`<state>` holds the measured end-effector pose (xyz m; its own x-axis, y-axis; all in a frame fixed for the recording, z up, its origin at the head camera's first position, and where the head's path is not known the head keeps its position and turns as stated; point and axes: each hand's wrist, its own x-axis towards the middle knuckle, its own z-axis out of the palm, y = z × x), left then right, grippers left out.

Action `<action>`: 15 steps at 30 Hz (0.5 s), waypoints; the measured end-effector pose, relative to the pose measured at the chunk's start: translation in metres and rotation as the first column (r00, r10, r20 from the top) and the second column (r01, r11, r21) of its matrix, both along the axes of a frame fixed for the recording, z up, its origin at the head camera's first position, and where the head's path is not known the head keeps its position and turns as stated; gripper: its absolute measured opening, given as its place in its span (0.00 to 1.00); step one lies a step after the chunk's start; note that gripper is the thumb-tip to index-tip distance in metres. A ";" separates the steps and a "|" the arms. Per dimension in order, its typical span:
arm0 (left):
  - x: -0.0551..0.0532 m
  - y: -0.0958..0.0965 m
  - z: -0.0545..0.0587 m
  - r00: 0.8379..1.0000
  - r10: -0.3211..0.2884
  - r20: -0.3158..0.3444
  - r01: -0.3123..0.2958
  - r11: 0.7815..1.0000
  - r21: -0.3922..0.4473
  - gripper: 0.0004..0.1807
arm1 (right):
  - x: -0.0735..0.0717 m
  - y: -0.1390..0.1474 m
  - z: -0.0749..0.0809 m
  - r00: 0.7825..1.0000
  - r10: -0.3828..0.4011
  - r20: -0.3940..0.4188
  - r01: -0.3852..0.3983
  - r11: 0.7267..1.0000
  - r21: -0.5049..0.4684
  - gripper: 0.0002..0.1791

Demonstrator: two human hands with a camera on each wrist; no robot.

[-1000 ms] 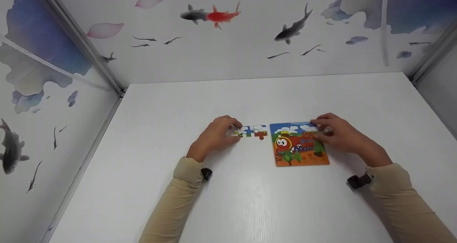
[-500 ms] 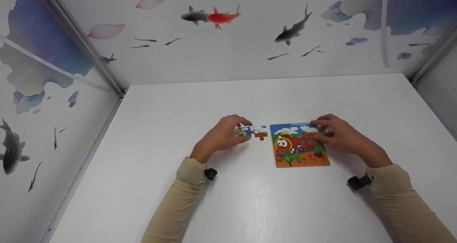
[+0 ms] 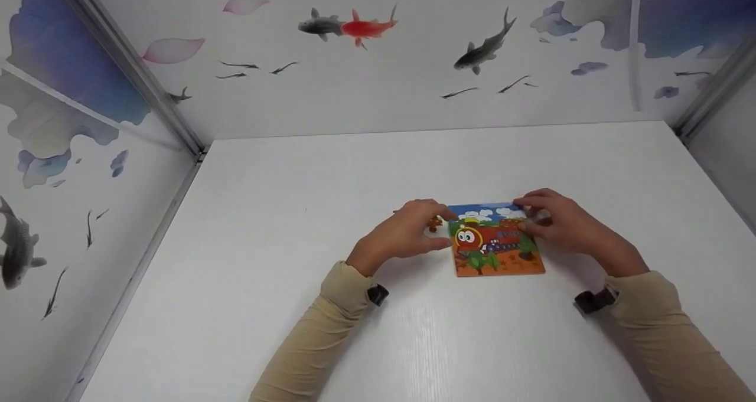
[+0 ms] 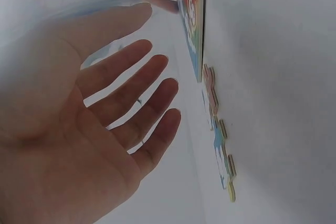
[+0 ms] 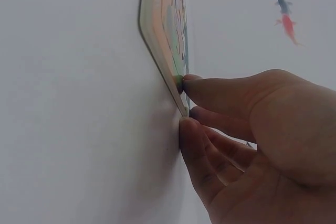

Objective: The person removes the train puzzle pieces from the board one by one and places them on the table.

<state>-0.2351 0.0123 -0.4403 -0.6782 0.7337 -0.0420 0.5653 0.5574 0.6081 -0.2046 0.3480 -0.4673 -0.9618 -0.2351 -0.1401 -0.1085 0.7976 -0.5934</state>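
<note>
A square picture puzzle (image 3: pixel 497 242) with a cartoon red train lies flat on the table. My right hand (image 3: pixel 560 222) holds it at its far right corner; in the right wrist view, the thumb and fingertips meet at the edge of the puzzle (image 5: pixel 163 56). My left hand (image 3: pixel 404 232) hovers by the puzzle's left edge, and the left wrist view shows the fingers spread and holding nothing. Two joined jigsaw pieces (image 4: pixel 220 153) lie flat beside the puzzle. From the head camera, the left hand mostly hides them, leaving part of one piece (image 3: pixel 436 224) visible.
The white table (image 3: pixel 283 213) stretches around both hands. Behind it rises a back wall (image 3: pixel 401 95) printed with fish, and another printed wall (image 3: pixel 136 225) stands along the left side. A dark wrist device (image 3: pixel 593 300) sits on the right cuff.
My left hand has moved right, from the left end of the loose jigsaw pieces to the puzzle's left edge, now covering most of the pieces. The right hand and puzzle stay put.
</note>
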 end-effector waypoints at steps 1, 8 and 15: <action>0.001 0.004 -0.001 1.000 -0.001 0.005 0.001 1.000 -0.002 0.25 | 0.000 0.000 0.000 1.000 0.000 0.000 0.000 1.000 -0.001 0.30; 0.003 0.027 -0.006 1.000 0.000 -0.016 -0.001 0.998 -0.069 0.25 | 0.000 0.002 -0.001 1.000 -0.001 0.002 0.001 1.000 -0.017 0.30; 0.000 0.040 -0.009 0.998 0.044 -0.041 -0.048 0.994 -0.102 0.28 | 0.000 -0.001 0.000 1.000 0.000 0.004 0.000 1.000 -0.022 0.30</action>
<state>-0.2350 0.0525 -0.4492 -0.7135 0.6950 -0.0888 0.5596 0.6416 0.5245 -0.2049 0.3469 -0.4671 -0.9612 -0.2385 -0.1385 -0.1065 0.7842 -0.6113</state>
